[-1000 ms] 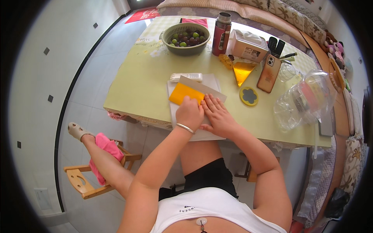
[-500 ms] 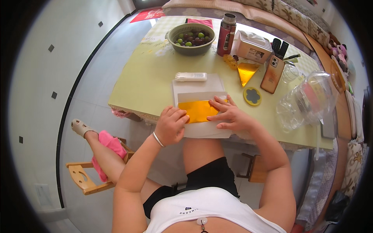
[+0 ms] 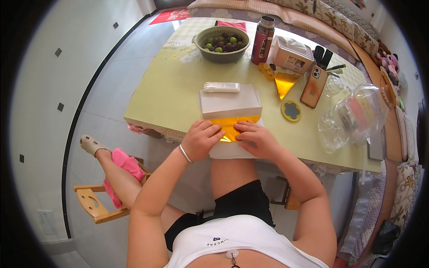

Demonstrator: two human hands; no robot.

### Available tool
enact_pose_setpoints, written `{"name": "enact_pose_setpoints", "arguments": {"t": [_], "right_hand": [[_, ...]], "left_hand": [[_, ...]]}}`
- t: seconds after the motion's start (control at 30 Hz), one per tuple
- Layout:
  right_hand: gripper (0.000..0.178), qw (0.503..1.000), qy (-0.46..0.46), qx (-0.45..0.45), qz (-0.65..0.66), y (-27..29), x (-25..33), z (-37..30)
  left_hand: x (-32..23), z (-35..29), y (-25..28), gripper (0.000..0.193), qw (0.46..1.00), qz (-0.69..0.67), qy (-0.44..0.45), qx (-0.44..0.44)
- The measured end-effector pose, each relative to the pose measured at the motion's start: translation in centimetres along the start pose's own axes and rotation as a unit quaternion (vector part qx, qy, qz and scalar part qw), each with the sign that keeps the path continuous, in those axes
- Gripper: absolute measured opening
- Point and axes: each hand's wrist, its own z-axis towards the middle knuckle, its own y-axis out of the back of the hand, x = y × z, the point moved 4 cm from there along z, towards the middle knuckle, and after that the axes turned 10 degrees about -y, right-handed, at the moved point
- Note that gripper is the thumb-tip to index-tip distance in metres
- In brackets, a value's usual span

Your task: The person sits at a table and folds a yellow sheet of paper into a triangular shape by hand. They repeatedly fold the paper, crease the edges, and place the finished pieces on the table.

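Observation:
A sheet of shiny gold paper [image 3: 229,127] with a white back lies folded at the table's near edge, its pale strip standing along the far side. My left hand [image 3: 203,136] is closed over the left end, fingers curled and pressed to the gold. From the right, my right hand [image 3: 258,139] holds the paper with bent fingers, its fingertips close to the left hand's. White sheets [image 3: 232,101] lie beneath and beyond it. A white, slim, rounded object [image 3: 221,87], perhaps a correction tape or glue, rests on them.
Beyond are a colander [image 3: 221,57] of grapes, a red thermos [image 3: 262,41], a tissue box [image 3: 292,54], a gold triangle [image 3: 285,84], a phone [image 3: 313,86] and a round yellow-rimmed item [image 3: 291,110]. A large clear plastic bottle [image 3: 351,117] lies at right. A wooden chair [image 3: 103,204] stands at lower left.
My right hand has slid left and its spread fingers have drawn in. My left hand has shifted slightly right, so the two are closer together on the gold paper.

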Motion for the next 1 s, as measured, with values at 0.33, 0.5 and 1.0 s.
{"name": "enact_pose_setpoints", "arguments": {"t": [0.33, 0.5, 1.0], "right_hand": [[0.016, 0.989, -0.086, -0.118, -0.028, -1.7, 1.9, 1.4], [0.020, 0.976, -0.132, -0.171, 0.032, -2.4, 1.1, 1.1], [0.022, 0.978, -0.119, -0.170, 0.009, -2.1, 1.6, 1.3]], "left_hand": [[0.7, 0.1, -1.3, 0.031, 0.962, -0.189, 0.175, -0.089], [2.1, -1.2, -1.4, 0.042, 0.931, -0.194, 0.289, -0.110], [1.9, -1.7, -2.4, 0.032, 0.867, -0.190, 0.435, -0.149]]}}
